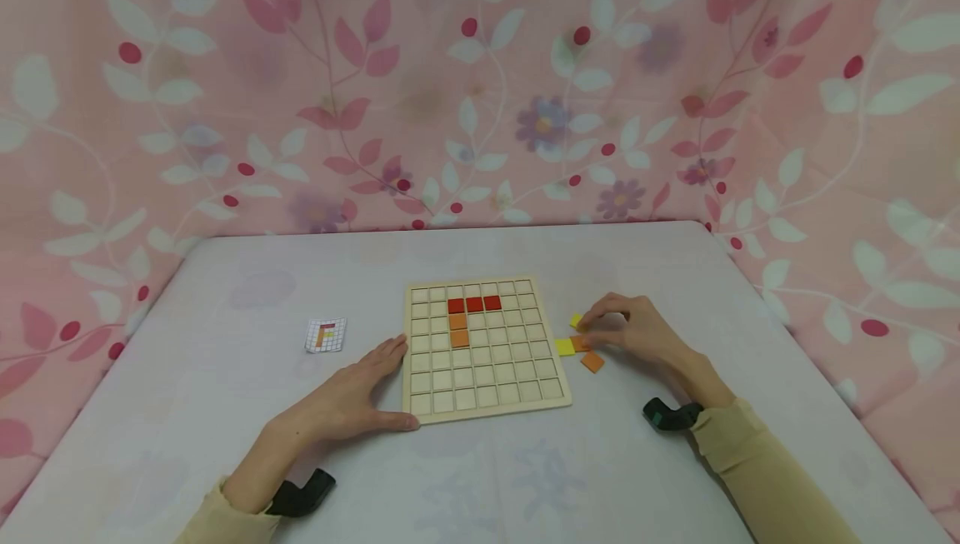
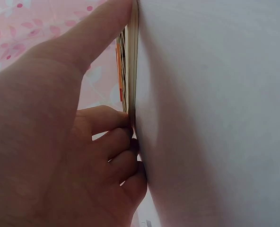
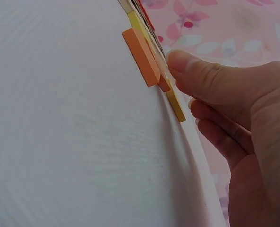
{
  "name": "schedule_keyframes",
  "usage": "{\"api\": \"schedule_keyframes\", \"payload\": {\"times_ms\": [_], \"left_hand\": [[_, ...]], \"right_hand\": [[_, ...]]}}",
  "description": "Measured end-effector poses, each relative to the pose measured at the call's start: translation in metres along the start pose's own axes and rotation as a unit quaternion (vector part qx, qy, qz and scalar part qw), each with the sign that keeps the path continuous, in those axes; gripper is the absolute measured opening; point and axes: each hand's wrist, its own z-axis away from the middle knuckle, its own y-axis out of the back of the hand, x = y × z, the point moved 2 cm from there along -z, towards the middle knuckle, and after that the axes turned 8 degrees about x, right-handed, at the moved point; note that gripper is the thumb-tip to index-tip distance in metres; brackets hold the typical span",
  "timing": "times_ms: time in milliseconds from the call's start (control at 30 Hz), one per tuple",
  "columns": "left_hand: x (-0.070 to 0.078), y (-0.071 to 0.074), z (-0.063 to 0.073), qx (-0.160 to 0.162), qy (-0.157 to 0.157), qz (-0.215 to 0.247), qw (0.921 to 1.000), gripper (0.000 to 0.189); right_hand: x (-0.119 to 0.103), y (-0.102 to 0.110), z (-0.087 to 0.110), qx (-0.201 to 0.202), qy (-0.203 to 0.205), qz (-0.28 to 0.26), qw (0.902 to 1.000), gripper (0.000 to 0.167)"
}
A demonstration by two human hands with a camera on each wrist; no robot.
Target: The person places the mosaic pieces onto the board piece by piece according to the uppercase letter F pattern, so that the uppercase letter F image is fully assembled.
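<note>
A pale wooden grid board (image 1: 442, 411) lies on the table. Three red tiles (image 1: 474, 304) run across its upper part, with two orange tiles (image 1: 458, 330) below the leftmost one. My left hand (image 1: 337, 398) rests at the board's left side, thumb at the near corner and fingertips against the edge, as the left wrist view also shows. Over the loose tiles right of the board, my right hand (image 1: 641, 329) hovers with thumb and forefinger apart. Around these fingertips lie a yellow tile (image 1: 565, 347), an orange tile (image 1: 592, 361) and another yellow tile (image 1: 576, 321); one more orange tile (image 1: 577, 344) is partly hidden.
Left of the board lies a small gridded pattern card (image 1: 326, 336) with coloured squares. A white cloth (image 1: 480, 477) covers the table, and a pink floral curtain (image 1: 480, 94) hangs behind it. Each wrist wears a black camera band (image 1: 671, 415).
</note>
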Motion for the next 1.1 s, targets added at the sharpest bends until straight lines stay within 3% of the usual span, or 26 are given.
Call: {"api": "schedule_keyframes", "payload": {"times_ms": [333,700,1100], "left_hand": [[0.0019,0.0016,-0.0014,0.001,-0.004,-0.003,1.0000,0.116],[0.0030,0.0026,-0.0005,0.000,-0.005,-0.001,1.0000,0.115],[0.0015,0.0016,0.0004,-0.002,0.006,0.003,1.0000,0.117]], "right_hand": [[-0.0009,0.0007,0.0015,-0.015,0.019,-0.001,0.9997,0.021],[0.0046,0.0016,-0.0003,0.014,0.060,0.037,0.9974,0.023],[0.0057,0.0045,0.0000,0.024,0.063,0.053,0.9963,0.023]]}}
